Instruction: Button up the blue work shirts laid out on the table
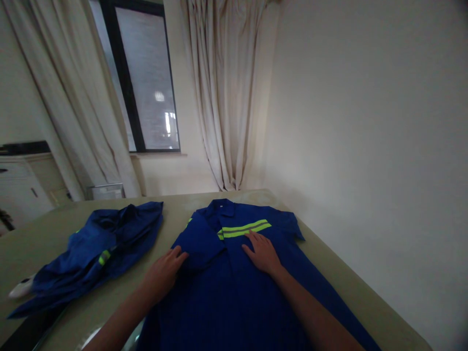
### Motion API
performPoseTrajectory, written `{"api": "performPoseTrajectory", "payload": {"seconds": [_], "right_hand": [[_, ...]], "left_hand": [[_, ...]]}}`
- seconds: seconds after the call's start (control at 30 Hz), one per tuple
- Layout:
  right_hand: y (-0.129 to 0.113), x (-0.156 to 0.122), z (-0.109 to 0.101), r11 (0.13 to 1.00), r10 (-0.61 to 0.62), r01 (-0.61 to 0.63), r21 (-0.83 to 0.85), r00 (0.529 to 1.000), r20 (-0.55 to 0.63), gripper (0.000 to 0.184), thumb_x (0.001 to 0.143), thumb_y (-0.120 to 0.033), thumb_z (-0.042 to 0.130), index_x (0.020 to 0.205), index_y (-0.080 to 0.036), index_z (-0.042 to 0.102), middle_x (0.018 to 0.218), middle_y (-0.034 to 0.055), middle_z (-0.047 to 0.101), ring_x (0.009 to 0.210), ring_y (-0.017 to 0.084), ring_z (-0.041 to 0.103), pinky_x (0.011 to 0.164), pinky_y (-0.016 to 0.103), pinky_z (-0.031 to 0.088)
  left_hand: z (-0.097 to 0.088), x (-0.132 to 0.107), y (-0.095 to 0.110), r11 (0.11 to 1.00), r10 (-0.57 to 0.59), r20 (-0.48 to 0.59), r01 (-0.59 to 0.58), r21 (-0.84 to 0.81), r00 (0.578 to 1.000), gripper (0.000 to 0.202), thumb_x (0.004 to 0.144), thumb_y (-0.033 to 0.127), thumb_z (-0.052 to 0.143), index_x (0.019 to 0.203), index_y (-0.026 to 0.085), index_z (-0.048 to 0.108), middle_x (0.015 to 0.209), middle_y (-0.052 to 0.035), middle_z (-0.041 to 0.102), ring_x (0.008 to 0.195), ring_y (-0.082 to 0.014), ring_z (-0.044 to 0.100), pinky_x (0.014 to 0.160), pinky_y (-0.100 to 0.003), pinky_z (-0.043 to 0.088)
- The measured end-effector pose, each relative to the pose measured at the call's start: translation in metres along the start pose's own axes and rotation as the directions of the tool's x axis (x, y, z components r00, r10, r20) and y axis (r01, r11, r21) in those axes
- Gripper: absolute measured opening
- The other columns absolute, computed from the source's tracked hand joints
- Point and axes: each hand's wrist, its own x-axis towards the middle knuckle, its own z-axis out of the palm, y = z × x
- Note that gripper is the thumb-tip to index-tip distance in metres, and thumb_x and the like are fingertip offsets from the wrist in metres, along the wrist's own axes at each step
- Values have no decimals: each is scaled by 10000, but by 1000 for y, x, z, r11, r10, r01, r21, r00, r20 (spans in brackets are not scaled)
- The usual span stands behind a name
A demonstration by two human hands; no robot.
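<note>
While a second blue garment (98, 248) lies crumpled well to the left on the beige table (329, 258), a blue work shirt (234, 292) is spread flat in the middle, collar toward the curtains (226, 97) and window (146, 78). Nothing lies between the hands and the shirt. The right hand (261, 253) rests palm down and open on the chest, its fingertips touching the yellow reflective stripe (244, 228). The left hand (164, 273) is loosely open, gripping nothing, its fingertips touching the edge of the folded-in sleeve (199, 243).
</note>
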Motion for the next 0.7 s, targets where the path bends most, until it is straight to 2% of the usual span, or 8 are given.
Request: {"api": "performPoseTrajectory", "payload": {"seconds": [0.07, 0.17, 0.23, 0.33, 0.47, 0.53, 0.6, 0.7], "right_hand": [[0, 0, 0, 1000, 3, -3, -1, 1000, 10, 547, 1002, -555, 387, 1435, -251, 526, 1563, 67, 458, 1423, 268, 405, 1163, 433, 272], [-1, 1, 0, 1000, 5, -5, -1, 1000, 8, 546, 1000, -556, 389, 1430, -251, 530, 1558, 71, 463, 1418, 273, 410, 1156, 437, 280], [-2, 1, 0, 1000, 3, -3, -1, 1000, -4, 539, 1000, -552, 389, 1422, -250, 534, 1549, 73, 474, 1411, 277, 417, 1148, 442, 289], [-2, 0, 1, 1000, -4, 4, -1, 1000, -14, 530, 1003, -548, 382, 1415, -253, 539, 1546, 69, 477, 1409, 278, 421, 1147, 440, 292], [4, 2, 6, 1000, -11, 12, 17, 999, -38, 534, 989, -563, 410, 1396, -249, 553, 1522, 74, 505, 1399, 278, 434, 1152, 424, 293], [10, 5, 8, 998, 48, -44, 38, 990, -133, 526, 977, -552, 431, 1360, -220, 575, 1493, 108, 527, 1394, 291, 434, 1152, 427, 296], [19, 9, 8, 981, 187, -163, 103, 933, -308, 507, 971, -506, 428, 1323, -176, 582, 1448, 155, 549, 1372, 310, 442, 1140, 438, 311], [37, 11, 3, 927, 374, -295, 234, 789, -487, 504, 964, -436, 379, 1297, -101, 554, 1343, 224, 584, 1300, 336, 479, 1107, 469, 339]], "left_hand": [[10, -4, -17, 996, -52, -72, 47, -75, 996, 606, 735, 43, 495, 1297, 236, 616, 1317, -104, 607, 1256, -263, 566, 1109, -414, 396], [19, -12, -31, 962, -222, -162, 189, -197, 961, 543, 784, 227, 537, 1324, 180, 578, 1302, -140, 625, 1249, -323, 566, 1093, -479, 403], [21, -17, -36, 921, -267, -117, 218, -323, 957, 453, 804, 356, 533, 1202, 168, 641, 1184, -149, 690, 1128, -342, 632, 1002, -470, 467], [20, -21, -41, 847, -221, -76, 153, -509, 972, 336, 841, 373, 467, 1042, 218, 686, 989, -91, 745, 949, -284, 695, 853, -367, 518], [16, -24, -46, 841, -318, -109, 227, -492, 942, 428, 834, 372, 438, 1166, 229, 668, 746, -10, 699, 724, -234, 685, 677, -308, 504], [16, -26, -47, 868, -318, -106, 244, -433, 942, 523, 838, 365, 425, 1306, 222, 612, 670, 12, 661, 657, -232, 669, 638, -306, 502], [17, -29, -49, 894, -280, -111, 217, -393, 954, 547, 855, 344, 411, 1361, 246, 593, 777, -11, 725, 782, -250, 714, 742, -329, 538], [23, -33, -60, 912, -250, -117, 193, -362, 961, 473, 883, 342, 406, 1270, 311, 675, 1162, -25, 758, 1118, -280, 691, 994, -391, 506]]}}
